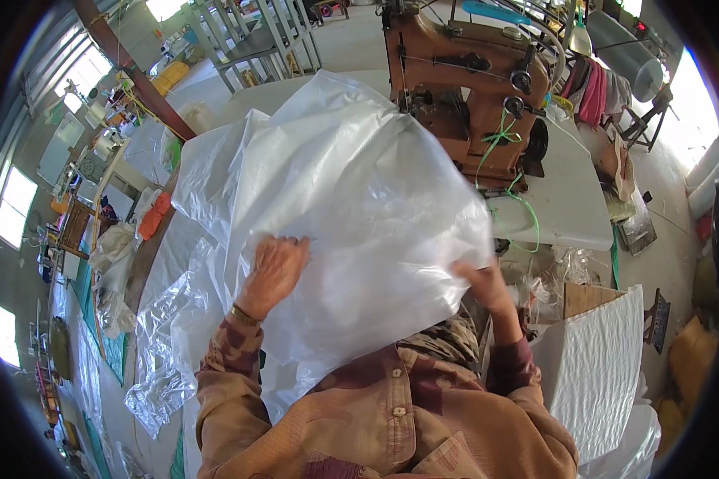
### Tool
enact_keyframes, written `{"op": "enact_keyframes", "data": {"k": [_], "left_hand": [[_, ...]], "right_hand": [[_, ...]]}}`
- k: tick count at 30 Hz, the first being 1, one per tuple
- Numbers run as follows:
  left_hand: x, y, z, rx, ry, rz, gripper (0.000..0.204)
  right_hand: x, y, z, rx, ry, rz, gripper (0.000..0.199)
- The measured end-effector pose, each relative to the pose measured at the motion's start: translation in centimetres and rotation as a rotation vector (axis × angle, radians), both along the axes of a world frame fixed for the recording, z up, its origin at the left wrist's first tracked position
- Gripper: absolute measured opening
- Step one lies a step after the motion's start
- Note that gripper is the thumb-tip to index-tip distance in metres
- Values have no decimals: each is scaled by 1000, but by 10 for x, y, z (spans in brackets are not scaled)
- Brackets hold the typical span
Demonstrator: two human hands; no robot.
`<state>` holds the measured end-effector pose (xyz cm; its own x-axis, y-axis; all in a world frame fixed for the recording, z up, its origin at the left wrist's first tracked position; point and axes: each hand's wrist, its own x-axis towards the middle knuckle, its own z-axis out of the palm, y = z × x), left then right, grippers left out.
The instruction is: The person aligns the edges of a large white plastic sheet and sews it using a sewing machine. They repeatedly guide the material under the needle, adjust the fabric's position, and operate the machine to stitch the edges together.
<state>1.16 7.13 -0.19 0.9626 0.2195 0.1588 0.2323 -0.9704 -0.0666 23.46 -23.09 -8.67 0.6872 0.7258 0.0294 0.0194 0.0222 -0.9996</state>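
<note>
Clear plastic sheet (359,199) is spread over the white tabletop (579,211), near edge at the wearer's torso, far-right edge beside the brown sewing machine (443,52). Left hand (275,275) is on the sheet's left part, fingers curled in; can't tell if they pinch film. Right hand (487,289) has the right edge, thumb on top, other fingers mostly hidden, slightly blurred.
</note>
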Motion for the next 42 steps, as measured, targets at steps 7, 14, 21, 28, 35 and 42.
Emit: {"op": "enact_keyframes", "data": {"k": [7, 14, 21, 28, 35, 42], "left_hand": [[-4, -29, 64, -388, -141, -155, 23], [62, 36, 114, -71, -355, -200, 22], [176, 72, 63, -10, -257, -411, 29], [218, 59, 30, -126, -153, -239, 40], [223, 35, -1, -288, -406, -200, 43], [233, 38, -16, -227, -497, -246, 40]], "right_hand": [[7, -18, -17, -660, -699, -34, 47], [-1, -4, 29, -608, -777, -176, 43], [13, -3, -24, -274, -402, -276, 32], [39, -10, 23, 524, 174, -600, 31], [66, -7, -18, 262, 23, -726, 31], [44, 13, 66, -216, -1140, -815, 28]]}}
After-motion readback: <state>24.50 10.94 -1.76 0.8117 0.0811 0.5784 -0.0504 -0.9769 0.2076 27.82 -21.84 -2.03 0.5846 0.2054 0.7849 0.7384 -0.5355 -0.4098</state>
